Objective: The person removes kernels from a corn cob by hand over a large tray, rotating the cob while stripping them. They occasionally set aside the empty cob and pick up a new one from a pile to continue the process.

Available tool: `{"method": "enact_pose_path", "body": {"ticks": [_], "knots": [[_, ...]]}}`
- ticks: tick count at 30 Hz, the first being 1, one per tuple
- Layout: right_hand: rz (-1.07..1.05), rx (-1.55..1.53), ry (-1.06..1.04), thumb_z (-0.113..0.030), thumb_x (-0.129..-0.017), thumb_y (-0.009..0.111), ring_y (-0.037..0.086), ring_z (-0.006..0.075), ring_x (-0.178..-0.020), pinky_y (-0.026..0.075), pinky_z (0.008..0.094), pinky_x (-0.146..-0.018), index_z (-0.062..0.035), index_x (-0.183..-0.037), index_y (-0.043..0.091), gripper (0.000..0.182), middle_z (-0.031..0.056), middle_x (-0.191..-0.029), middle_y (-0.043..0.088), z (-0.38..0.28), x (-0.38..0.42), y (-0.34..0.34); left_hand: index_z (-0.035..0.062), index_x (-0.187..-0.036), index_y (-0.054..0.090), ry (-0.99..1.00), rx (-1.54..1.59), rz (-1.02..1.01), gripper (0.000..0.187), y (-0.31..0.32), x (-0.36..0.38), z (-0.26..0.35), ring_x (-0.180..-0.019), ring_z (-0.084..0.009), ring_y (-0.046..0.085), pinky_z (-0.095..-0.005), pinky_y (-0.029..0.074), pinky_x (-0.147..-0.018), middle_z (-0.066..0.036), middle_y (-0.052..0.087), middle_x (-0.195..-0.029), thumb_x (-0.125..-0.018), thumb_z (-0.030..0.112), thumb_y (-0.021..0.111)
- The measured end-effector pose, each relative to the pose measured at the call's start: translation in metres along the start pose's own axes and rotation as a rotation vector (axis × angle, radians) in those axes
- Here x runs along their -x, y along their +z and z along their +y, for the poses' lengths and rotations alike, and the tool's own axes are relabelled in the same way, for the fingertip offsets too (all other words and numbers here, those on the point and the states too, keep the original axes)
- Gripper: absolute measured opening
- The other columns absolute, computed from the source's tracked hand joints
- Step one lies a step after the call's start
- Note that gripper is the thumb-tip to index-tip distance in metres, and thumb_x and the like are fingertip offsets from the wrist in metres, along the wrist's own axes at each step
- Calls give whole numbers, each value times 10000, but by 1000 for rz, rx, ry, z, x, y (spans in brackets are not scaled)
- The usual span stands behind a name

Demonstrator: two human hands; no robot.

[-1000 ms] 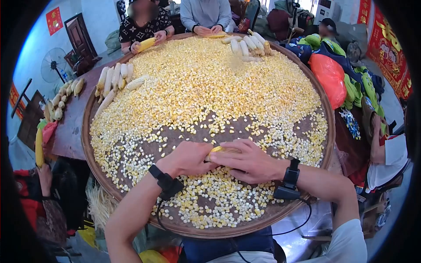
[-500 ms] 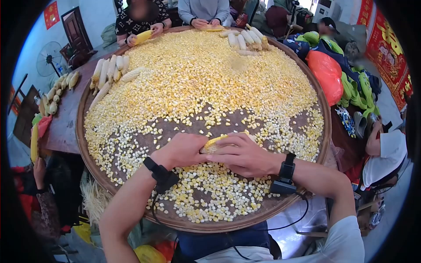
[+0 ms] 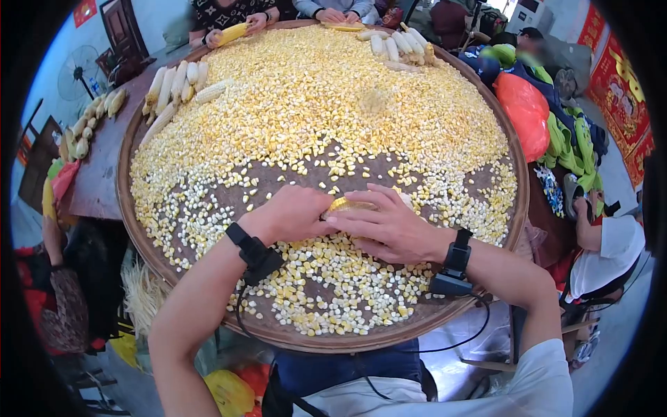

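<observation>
Between my two hands, near the front of the round tray (image 3: 124, 182), is a corn cob (image 3: 347, 204) with yellow kernels on it. My left hand (image 3: 293, 211) is closed round its left end. From above, my right hand (image 3: 390, 226) wraps over the right part, fingers bent across it and hiding much of the cob. Loose corn kernels (image 3: 292, 90) lie thick over the far part of the tray and thinner around my hands, with dark patches of tray showing through.
Bare cobs (image 3: 167, 89) are stacked at the tray's left, others (image 3: 403, 47) at the far right. Two people across the tray hold yellow cobs (image 3: 232, 33). A red plastic bag (image 3: 522, 115) sits by the right rim. People's arms are at both sides.
The whole view has shifted, so the tray and far people appear higher. My hands stay closed on the cob, my right fingers slightly moved along it.
</observation>
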State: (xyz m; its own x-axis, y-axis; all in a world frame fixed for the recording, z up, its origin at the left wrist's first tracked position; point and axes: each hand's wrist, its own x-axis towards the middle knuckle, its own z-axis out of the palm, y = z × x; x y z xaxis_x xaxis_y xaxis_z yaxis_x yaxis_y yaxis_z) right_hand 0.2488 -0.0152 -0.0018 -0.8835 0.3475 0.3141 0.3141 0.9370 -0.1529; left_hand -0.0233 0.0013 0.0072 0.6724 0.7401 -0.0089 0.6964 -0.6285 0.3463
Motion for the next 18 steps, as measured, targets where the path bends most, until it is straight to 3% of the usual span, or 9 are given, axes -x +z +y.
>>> {"method": "enact_pose_path", "body": {"ticks": [4, 5, 8, 11, 14, 18], "knots": [[69, -118, 14, -178, -974, 734, 527, 292, -1424, 338, 544, -1225, -239, -1596, 519, 661, -4, -1473, 650, 1, -2, 0, 55, -981, 718, -16, 29, -5, 464, -3, 0, 4, -878, -434, 744, -542, 586, -774, -206, 766, -927, -987, 516, 672], [89, -146, -4, -165, -966, 735, 558, 286, -1361, 367, 505, -1190, -234, -1544, 581, 602, 18, -1412, 677, 1, -3, -2, 52, -976, 716, -18, 2, -2, 471, -4, 1, 4, -871, -437, 743, -544, 585, -771, -207, 765, -920, -993, 521, 666], [118, -204, 54, -161, -946, 744, 581, 288, -1317, 404, 463, -1149, -197, -1502, 616, 571, 51, -1405, 680, 1, 3, 0, 43, -966, 713, -16, -34, 7, 499, -3, -2, 5, -856, -441, 741, -549, 582, -763, -212, 764, -911, -1011, 536, 649], [280, -277, 153, -172, -929, 755, 595, 290, -1301, 429, 446, -1122, -156, -1486, 623, 573, 74, -1416, 673, 4, 3, 2, 44, -1006, 732, -9, 18, -1, 532, -3, -3, 9, -860, -429, 744, -541, 582, -754, -211, 769, -934, -1025, 566, 634], [338, -205, 110, -188, -922, 769, 595, 297, -1318, 438, 444, -1126, -127, -1491, 612, 593, 90, -1435, 663, 9, 1, 1, 122, -1209, 756, -44, -42, -68, 436, 1, -5, 4, -844, -399, 745, -498, 578, -740, -196, 775, -969, -1039, 515, 676], [212, -136, 78, -205, -933, 747, 539, 311, -1437, 401, 491, -1181, -199, -1586, 523, 690, 57, -1500, 639, 4, 3, 9, 129, -1159, 769, -23, -42, -31, 442, -3, -2, 13, -840, -397, 750, -505, 584, -736, -181, 775, -916, -1019, 540, 683]]}}
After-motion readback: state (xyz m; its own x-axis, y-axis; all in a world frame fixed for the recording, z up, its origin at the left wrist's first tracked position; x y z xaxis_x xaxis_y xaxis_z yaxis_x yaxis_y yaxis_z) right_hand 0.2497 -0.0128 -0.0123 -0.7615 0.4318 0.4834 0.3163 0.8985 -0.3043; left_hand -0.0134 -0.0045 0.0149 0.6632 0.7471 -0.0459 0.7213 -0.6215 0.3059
